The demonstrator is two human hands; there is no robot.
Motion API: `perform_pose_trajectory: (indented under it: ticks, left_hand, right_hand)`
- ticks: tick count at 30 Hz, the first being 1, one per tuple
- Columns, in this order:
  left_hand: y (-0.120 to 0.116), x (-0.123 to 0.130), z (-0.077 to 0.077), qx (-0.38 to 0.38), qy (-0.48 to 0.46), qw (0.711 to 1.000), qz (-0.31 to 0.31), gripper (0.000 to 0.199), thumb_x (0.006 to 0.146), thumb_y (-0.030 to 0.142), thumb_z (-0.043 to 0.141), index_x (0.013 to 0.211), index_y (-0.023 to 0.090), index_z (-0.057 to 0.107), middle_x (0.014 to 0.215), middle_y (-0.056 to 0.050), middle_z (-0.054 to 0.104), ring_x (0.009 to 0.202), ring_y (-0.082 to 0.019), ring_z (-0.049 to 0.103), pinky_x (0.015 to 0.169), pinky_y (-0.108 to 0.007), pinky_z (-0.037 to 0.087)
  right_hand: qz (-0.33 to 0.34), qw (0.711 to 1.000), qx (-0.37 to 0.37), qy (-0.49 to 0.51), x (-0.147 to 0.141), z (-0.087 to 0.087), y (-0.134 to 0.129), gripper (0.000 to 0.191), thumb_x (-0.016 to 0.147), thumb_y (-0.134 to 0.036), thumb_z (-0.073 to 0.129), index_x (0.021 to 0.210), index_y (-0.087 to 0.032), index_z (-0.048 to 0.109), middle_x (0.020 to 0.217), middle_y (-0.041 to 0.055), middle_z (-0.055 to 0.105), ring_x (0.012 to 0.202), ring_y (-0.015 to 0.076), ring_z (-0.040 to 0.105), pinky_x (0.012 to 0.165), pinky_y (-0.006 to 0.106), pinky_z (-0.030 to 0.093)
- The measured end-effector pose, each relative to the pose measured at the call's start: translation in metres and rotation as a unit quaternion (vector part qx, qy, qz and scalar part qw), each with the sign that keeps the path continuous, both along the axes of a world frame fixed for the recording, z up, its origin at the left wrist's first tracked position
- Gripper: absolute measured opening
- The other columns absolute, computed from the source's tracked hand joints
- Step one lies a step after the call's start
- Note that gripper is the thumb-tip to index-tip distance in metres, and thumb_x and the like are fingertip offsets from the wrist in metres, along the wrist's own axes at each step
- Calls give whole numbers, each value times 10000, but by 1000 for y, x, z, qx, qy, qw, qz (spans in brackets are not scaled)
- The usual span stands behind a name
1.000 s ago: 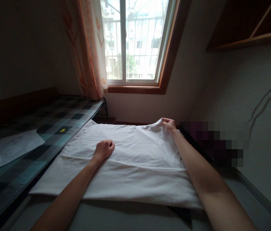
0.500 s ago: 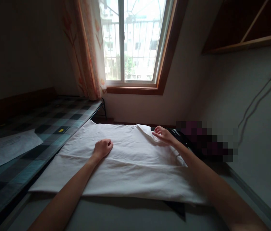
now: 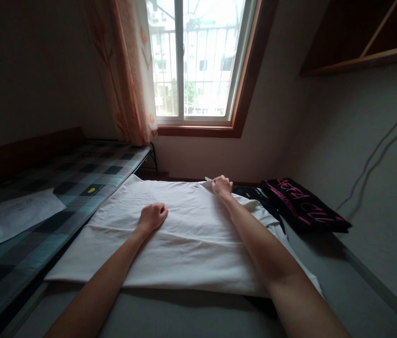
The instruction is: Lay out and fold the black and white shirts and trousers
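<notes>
A large white cloth lies spread out with a crease running across it. My left hand rests on its middle as a closed fist, with nothing visible in the fingers. At the far right edge, my right hand has its fingers curled round the cloth's border. A small raised corner of white fabric pokes out to the left of that hand. The fingertips of my right hand are partly hidden from view.
On the left is a bed with a checked mattress, papers on it. Folded black fabric with pink lettering lies at the right, by the wall. Behind are a window and an orange-patterned curtain. A grey surface supports the cloth.
My right hand has moved left along the far edge and closed there; the lifted flap has folded down. The cloth's right side now lies wider. My left hand has stayed in place.
</notes>
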State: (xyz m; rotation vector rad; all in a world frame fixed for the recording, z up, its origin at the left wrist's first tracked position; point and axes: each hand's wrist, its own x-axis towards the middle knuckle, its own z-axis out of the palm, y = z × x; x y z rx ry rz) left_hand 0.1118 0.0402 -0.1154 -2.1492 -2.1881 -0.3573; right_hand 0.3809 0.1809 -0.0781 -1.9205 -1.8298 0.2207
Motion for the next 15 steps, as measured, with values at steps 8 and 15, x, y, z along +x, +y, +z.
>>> perform_pose_trajectory:
  ticks: [8,15]
  left_hand:
    - [0,0,1,-4,0,1000,-1,345,913,365,398,781,201,671,846,-76,719,771,-195,636,641,-285,333]
    - [-1,1,3,-8,-3,1000,2,330,908,360,409,784,202,672,862,-78,722,795,-202,643,653,-281,345]
  right_hand:
    - [157,904,72,390,31,47,2,507,747,-511,669,1074,-127,715,829,79,729,837,213,657,760,316,502]
    - [443,825,-275,220,70,57,-78,495,620,-460,793,1001,-147,755,806,61,735,758,180,664,675,256,510]
